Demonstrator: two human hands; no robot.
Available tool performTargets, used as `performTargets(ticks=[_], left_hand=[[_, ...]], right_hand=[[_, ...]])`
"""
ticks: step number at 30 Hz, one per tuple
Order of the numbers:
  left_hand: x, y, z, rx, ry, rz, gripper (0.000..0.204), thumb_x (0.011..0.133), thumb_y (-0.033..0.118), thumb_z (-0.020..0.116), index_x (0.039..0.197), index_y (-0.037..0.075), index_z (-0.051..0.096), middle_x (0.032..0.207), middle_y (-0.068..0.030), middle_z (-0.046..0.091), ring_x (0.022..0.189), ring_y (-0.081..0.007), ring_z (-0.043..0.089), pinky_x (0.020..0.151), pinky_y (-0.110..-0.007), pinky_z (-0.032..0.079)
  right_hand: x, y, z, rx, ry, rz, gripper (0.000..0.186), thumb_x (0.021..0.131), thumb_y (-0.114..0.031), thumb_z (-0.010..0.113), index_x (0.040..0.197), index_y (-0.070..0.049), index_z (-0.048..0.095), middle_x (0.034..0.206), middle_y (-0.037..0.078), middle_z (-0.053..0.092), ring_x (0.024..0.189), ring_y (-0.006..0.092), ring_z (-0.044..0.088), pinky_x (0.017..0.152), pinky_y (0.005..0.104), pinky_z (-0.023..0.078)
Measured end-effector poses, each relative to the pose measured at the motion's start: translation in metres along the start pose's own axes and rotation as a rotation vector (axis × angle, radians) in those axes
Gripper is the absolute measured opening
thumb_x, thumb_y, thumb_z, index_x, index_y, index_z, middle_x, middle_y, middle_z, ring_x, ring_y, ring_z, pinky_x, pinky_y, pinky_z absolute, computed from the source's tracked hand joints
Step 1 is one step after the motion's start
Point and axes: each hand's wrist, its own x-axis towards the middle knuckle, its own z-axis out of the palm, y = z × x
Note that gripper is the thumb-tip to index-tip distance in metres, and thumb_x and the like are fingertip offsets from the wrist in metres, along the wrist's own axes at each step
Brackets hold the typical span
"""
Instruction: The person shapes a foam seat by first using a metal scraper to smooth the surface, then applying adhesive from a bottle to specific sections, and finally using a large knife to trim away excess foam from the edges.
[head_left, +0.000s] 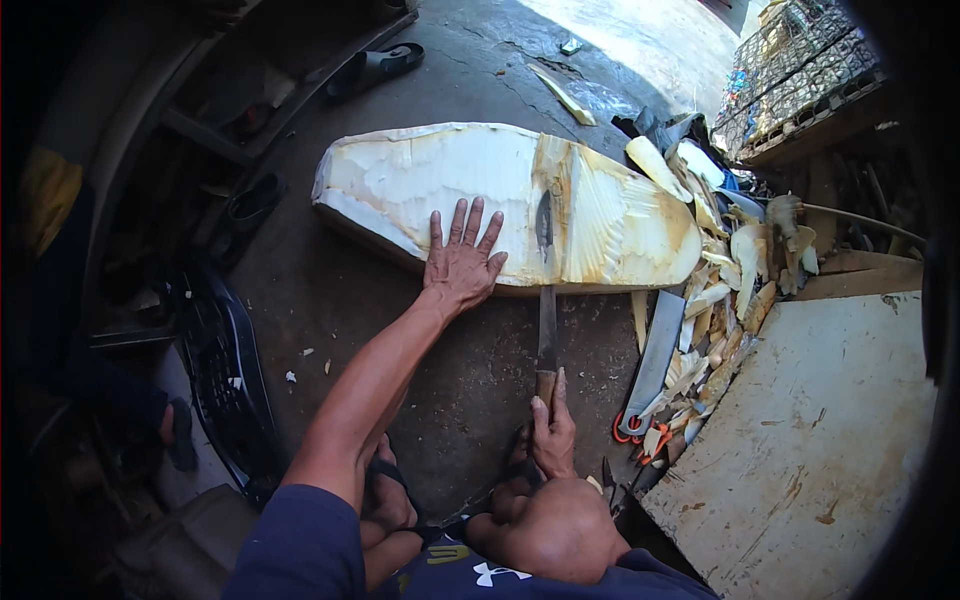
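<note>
A long, pale foam block point(430, 165), yellowed and carved with ridges toward its rounded right end, lies across the floor in front of me. My left hand point(465, 262) rests flat on its near side, left of the middle, with the fingers spread. In my right hand point(553, 435) is the wooden handle of a long knife point(547, 335). Its blade points away from me and reaches over the block's near edge. A dark length of the blade shows on the brownish band across the block; how deep it sits there I cannot tell.
Foam offcuts point(745, 255) are heaped at the right. Beside them lies a broad grey blade point(660, 345) near orange handles point(630, 428). A worn board point(800, 430) fills the lower right. A black plastic crate point(225, 370) and sandals point(375, 70) are at left; a wire cage point(795, 75) stands far right.
</note>
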Motion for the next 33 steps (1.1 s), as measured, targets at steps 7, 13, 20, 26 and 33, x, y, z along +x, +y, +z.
performTargets(ticks=[7,13,20,26,33], left_hand=[[0.004,-0.002,-0.010,0.030,0.061,0.028,0.067,0.107,0.052,0.027,0.166,0.022,0.014,0.173,-0.0119,0.001,0.159,-0.0342,-0.003,0.122,-0.062,-0.009],[0.004,0.001,-0.010,0.046,0.120,0.039,0.067,0.107,0.050,0.028,0.166,0.020,0.016,0.173,-0.0134,0.003,0.159,-0.0358,0.001,0.123,-0.062,-0.004],[0.008,-0.014,-0.012,-0.190,-0.057,0.045,0.068,0.109,0.048,0.023,0.166,0.015,0.005,0.173,-0.0127,0.003,0.159,-0.0324,-0.002,0.123,-0.060,-0.006],[0.008,-0.035,-0.013,-0.561,0.074,0.036,0.072,0.108,0.049,0.026,0.165,0.008,0.008,0.171,-0.0135,0.015,0.159,-0.0329,0.008,0.125,-0.057,-0.002],[0.017,-0.010,-0.022,-0.245,0.107,0.088,0.061,0.107,0.042,0.037,0.160,0.012,0.033,0.167,-0.0128,0.029,0.156,-0.0319,0.021,0.123,-0.059,0.010]], right_hand=[[0.056,-0.039,-0.003,0.344,-0.128,0.410,0.068,0.105,-0.016,0.055,0.164,-0.012,0.021,0.085,0.006,0.061,0.053,0.0077,0.052,0.048,0.0279,0.048],[0.093,-0.055,0.004,0.482,-0.153,0.475,0.071,0.106,-0.020,0.055,0.165,-0.015,0.016,0.081,0.004,0.060,0.054,0.0081,0.053,0.049,0.0276,0.049],[0.036,-0.022,0.029,0.523,-0.147,0.428,0.071,0.106,-0.019,0.055,0.166,-0.021,0.016,0.085,0.003,0.061,0.056,0.0089,0.056,0.047,0.0282,0.050],[0.155,-0.128,-0.026,0.797,0.097,-0.016,0.074,0.107,-0.018,0.054,0.166,-0.019,0.009,0.096,0.006,0.060,0.058,0.0094,0.057,0.046,0.0274,0.048],[0.031,-0.049,-0.146,0.097,0.706,0.181,0.065,0.105,-0.014,0.055,0.161,-0.010,0.022,0.097,0.006,0.060,0.061,0.0072,0.053,0.051,0.0281,0.049]])
